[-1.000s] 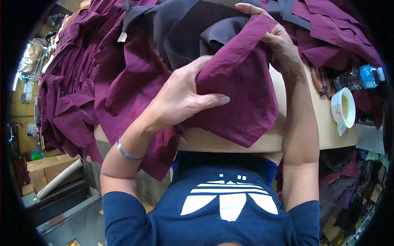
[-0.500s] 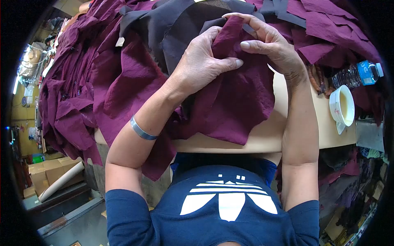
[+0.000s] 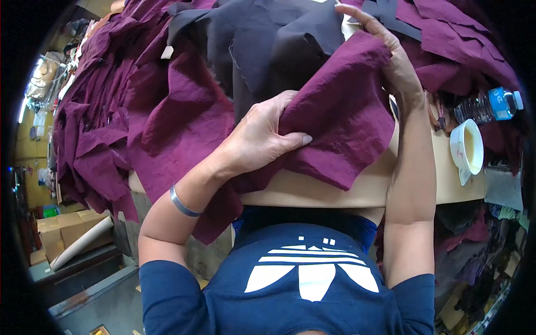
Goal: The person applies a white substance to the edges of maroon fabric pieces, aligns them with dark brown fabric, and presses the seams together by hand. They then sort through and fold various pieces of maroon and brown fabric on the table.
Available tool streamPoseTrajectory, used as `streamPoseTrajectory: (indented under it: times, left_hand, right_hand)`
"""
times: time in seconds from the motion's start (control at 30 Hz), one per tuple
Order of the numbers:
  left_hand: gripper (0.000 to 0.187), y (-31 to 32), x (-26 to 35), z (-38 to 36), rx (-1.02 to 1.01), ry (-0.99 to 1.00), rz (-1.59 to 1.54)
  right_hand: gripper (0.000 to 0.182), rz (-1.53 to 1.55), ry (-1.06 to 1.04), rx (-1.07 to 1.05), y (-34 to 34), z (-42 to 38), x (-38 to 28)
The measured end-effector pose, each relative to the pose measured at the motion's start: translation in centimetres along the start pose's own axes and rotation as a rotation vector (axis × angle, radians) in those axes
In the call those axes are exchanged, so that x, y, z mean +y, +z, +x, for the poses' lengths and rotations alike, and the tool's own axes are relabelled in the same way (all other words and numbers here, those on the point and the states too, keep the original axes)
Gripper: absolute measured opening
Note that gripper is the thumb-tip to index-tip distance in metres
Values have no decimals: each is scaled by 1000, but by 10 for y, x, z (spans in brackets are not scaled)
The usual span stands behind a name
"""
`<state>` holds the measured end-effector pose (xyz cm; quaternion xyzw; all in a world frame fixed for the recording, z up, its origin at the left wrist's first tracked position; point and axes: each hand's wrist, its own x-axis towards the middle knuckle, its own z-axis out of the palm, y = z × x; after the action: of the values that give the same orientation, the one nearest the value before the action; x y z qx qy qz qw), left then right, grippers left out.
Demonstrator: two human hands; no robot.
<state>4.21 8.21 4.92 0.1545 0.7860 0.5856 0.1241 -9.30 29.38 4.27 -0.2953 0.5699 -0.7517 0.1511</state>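
Observation:
A wrinkled maroon cloth piece (image 3: 343,123) stretches between my two hands over the table. My left hand (image 3: 262,134) is closed on its left side, with the thumb lying on top and the other fingers under or behind the cloth. At the upper right, my right hand (image 3: 399,64) touches the cloth's far edge. Its index finger reaches out over dark cloth, while its thumb is hidden behind the maroon cloth. Dark grey-brown cloth pieces (image 3: 268,50) lie just beyond, one with a frayed edge.
Heaped maroon cloth (image 3: 95,123) covers the left side, with more maroon pieces (image 3: 452,33) at the upper right. A cup of pale liquid (image 3: 466,148) stands near a water bottle (image 3: 491,105) on the right. Part of the pale tabletop (image 3: 312,192) shows at the front edge.
My hands have moved apart, the left one down and left, the right one up and right. The maroon cloth has gone from bunched between them to spread wider.

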Motion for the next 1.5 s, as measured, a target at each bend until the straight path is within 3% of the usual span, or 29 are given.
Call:
streamPoseTrajectory:
  times: [0.07,0.1,0.2,0.23,0.27,0.33,0.4,0.47,0.5,0.53,0.57,0.6,0.73,0.8,0.83,0.87,0.97,1.1,1.2,1.3,1.4,1.43,1.47,1.5]
  left_hand:
    - [49,-4,2,-5,-66,-61,-27]
    - [49,-2,0,-7,-80,-40,-64]
    - [48,1,8,-22,-124,-38,-6]
    - [46,-3,13,-28,-209,-55,46]
    - [49,-9,10,-36,-345,64,127]
    - [49,-24,11,-54,-599,123,180]
    - [45,-48,18,-73,-560,27,51]
    - [39,-73,23,-94,-238,-201,123]
    - [40,-86,15,-100,-94,-228,271]
    - [36,-94,11,-101,104,-173,330]
    - [39,-104,-9,-102,300,-245,87]
    - [45,-120,-22,-99,385,-189,354]
    - [66,-121,-24,-41,362,-415,703]
    - [78,-108,-25,-5,366,-292,809]
    - [75,-121,-60,15,273,-137,963]
    - [74,-109,-51,34,222,-110,952]
    - [62,-83,-55,76,170,31,1072]
    - [45,-62,-70,95,265,180,1274]
    - [33,-59,-75,96,345,312,1380]
    - [22,-61,-73,97,345,489,1373]
    - [15,-70,-59,105,159,761,1146]
    - [22,-68,-45,98,-53,658,1220]
    - [21,-72,-52,104,-177,818,1099]
    - [19,-73,-58,113,-326,848,983]
  right_hand:
    - [53,145,49,29,17,-4,-4]
    - [52,-1,36,18,17,-4,-3]
    - [50,4,57,-88,26,-6,-8]
    - [52,10,72,-4,33,-4,-14]
    - [55,-157,22,44,25,-2,-17]
    - [57,-417,-211,274,22,3,-8]
    - [68,-608,-209,321,14,5,0]
    - [76,-706,-247,333,11,8,22]
    - [90,-685,-125,253,14,9,27]
    - [87,-577,-96,171,28,7,29]
    - [85,-642,-8,110,42,4,29]
    - [84,-706,78,48,55,2,28]
    - [82,-828,-271,-43,93,-5,28]
    - [82,-860,-413,-72,102,-9,10]
    - [81,-875,-498,-81,106,-11,2]
    - [78,-855,-520,-77,108,-13,-2]
    - [66,-845,-553,-62,110,-18,-7]
    - [57,-962,-605,-60,106,-15,-1]
    - [52,-973,-606,3,97,-14,-8]
    - [46,-939,-738,173,83,-8,-10]
    - [41,-959,-733,318,70,-6,-12]
    - [41,-958,-705,360,67,-7,-14]
    - [41,-957,-675,402,65,-8,-17]
    - [39,-993,-673,445,58,-7,-16]
